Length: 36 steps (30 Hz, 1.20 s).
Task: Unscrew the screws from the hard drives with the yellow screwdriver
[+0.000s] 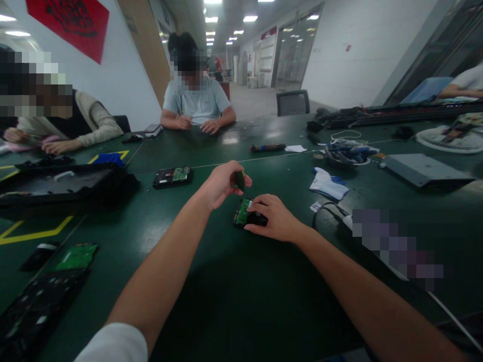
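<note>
On the green table in front of me lies a hard drive [241,213] with its green circuit board facing up. My right hand [273,217] grips it from the right, thumb at the near edge and fingers over the top, hiding part of it. Just above the drive's far left corner, my left hand [228,183] is closed around a small dark flat piece with a yellowish edge [240,181], held upright and clear of the drive. Its kind cannot be made out. A second hard drive [172,177] rests farther to the left.
Black drives or boards [41,301] and a green circuit board [77,256] lie near left, below a black tray [64,183]. White gloves [328,184], a bowl of cables [349,152], a screwdriver-like tool [267,148] and a grey metal case [426,168] stand right. People sit opposite [198,103] and left.
</note>
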{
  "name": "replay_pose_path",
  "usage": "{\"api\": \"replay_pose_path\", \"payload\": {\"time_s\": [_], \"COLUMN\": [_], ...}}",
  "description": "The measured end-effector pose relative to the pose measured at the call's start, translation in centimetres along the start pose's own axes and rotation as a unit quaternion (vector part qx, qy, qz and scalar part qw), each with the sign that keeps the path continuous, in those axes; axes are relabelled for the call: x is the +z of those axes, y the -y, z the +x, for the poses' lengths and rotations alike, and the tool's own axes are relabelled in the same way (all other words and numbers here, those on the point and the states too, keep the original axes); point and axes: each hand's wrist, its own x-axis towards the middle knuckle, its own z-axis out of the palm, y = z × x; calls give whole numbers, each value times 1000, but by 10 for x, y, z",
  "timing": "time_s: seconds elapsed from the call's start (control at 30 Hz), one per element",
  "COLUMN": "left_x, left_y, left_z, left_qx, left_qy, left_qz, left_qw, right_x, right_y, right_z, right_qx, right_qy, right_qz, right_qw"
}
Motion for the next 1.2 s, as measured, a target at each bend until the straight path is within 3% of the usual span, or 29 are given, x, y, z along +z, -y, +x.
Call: {"api": "replay_pose_path", "payload": {"time_s": [0.2, 0.4, 0.6, 0.8, 1.0, 1.2], "left_x": [0, 0, -1, 1, 1, 2], "left_y": [1, 0, 0, -1, 0, -1], "left_z": [0, -2, -1, -3, -3, -4], "left_qx": [61, 0, 42, -18, 50, -15], "left_qy": [-10, 8, -19, 18, -10, 26], "left_qz": [54, -4, 30, -33, 27, -33], "left_qw": [997, 1000, 999, 999, 998, 999], "right_x": [-1, -3, -1, 0, 1, 2], "right_y": [1, 3, 2, 0, 0, -1], "right_z": [0, 1, 0, 0, -1, -1], "right_qx": [2, -2, 0, -17, -12, -17], "right_qy": [0, 0, 1, -11, -12, -17], "right_qz": [-3, -2, -8, -11, -17, -11], "right_qw": [1000, 1000, 1000, 1000, 1000, 1000]}}
